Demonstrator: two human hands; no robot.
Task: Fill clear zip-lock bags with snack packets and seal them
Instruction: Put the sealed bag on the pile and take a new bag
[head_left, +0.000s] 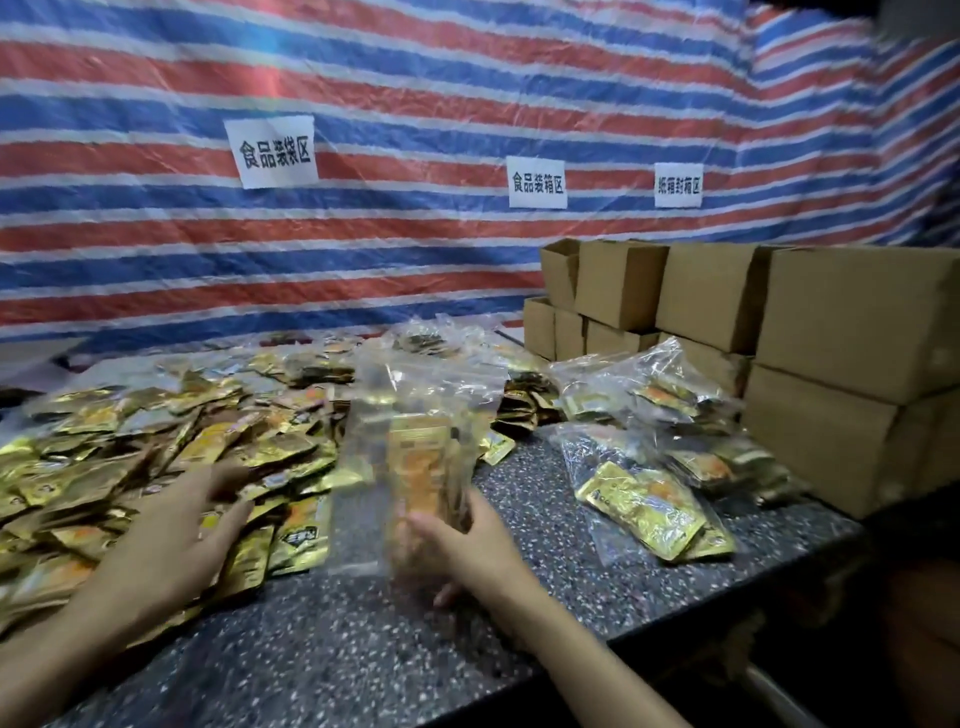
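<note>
Right grip (467, 545) clasps the lower end of a clear zip-lock bag (415, 415), which stands upright above it over the speckled desk (363, 654) with a few orange-gold packets inside (blurred). Left grip (166, 535), fingers loosely spread and holding nothing, rests on the heap of snack packets (130, 447) just left of the bag. Filled bags (649, 499) lie to the right, before cardboard boxes (841, 322).

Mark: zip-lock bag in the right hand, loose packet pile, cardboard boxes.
zip-lock bag (415, 395): head view, clear front panel above the packet inside.
packet pile (171, 447): head view, middle of the gold heap.
cardboard boxes (841, 322): head view, front face of nearest upper box.
</note>
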